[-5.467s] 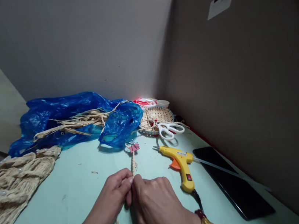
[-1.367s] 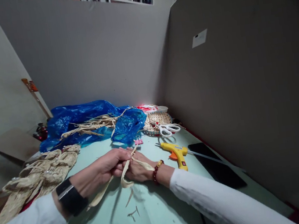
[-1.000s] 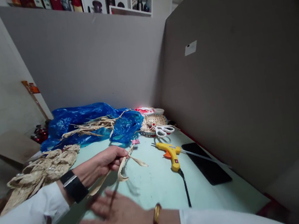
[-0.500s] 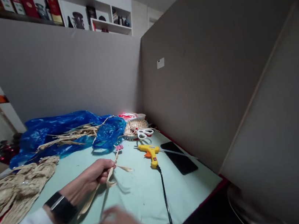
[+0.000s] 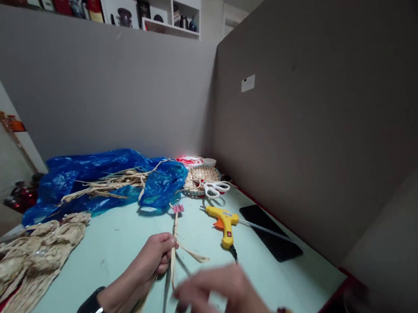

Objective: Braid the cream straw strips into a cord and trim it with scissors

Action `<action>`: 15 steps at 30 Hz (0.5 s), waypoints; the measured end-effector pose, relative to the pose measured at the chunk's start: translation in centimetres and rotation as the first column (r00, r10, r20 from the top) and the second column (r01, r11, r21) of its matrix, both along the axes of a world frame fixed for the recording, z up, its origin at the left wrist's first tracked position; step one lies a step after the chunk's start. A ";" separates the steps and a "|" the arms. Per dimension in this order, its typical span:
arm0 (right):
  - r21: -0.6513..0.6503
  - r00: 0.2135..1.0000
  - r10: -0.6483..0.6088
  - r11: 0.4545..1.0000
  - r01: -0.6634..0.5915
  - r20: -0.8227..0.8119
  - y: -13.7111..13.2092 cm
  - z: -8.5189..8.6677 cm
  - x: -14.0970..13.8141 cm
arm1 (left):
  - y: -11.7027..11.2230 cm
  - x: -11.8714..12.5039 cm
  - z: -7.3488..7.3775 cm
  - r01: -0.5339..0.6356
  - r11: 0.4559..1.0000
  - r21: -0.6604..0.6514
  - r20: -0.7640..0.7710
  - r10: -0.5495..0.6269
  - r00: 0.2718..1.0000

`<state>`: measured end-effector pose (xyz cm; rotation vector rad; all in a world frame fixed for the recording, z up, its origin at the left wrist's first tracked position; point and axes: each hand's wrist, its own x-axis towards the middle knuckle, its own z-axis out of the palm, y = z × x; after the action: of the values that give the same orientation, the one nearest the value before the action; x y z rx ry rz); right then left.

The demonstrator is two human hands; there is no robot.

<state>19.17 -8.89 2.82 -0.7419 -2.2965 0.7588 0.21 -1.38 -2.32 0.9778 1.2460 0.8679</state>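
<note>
My left hand (image 5: 154,257) pinches a braid of pale straw strips (image 5: 173,231) that runs away from me to a pink binder clip (image 5: 178,208) on the mint-green table (image 5: 112,242). Loose strip ends hang from the pinch toward me. My right hand (image 5: 217,300) is blurred in the foreground, fingers spread, just right of the hanging strips; whether it holds one I cannot make out. A black watch sits on my left wrist, a beaded bracelet on my right.
A yellow glue gun (image 5: 223,223) and a black phone (image 5: 270,231) lie to the right. White scissors (image 5: 215,188) rest by a woven tray (image 5: 198,177). A blue plastic bag (image 5: 100,184) holds straw at the back. Woven straw pieces (image 5: 24,257) lie left. Grey partition walls stand behind and right.
My right hand let go of the braid, swung down toward me, and now rises again beside the loose strips. My left hand kept its pinch. The camera view shifted.
</note>
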 end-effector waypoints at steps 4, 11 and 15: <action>-0.177 0.948 -0.317 0.934 0.311 -0.004 7.4 1.7 0.0 | -0.5 0.6 0.3 -0.002 0.998 0.070 0.000 0.002 1.000; -0.592 0.991 0.033 0.804 0.050 0.128 11.4 -2.1 -2.6 | -1.1 0.8 0.0 0.036 0.990 0.140 -0.175 -0.011 0.985; -0.614 0.993 0.063 0.790 0.013 0.102 11.5 -2.4 -2.5 | -1.3 0.7 0.9 0.066 0.970 0.235 -0.338 0.018 0.941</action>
<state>16.65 2.59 0.43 -1.0609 -2.1555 1.5554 0.88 -2.73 -1.42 1.3819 1.4348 0.8710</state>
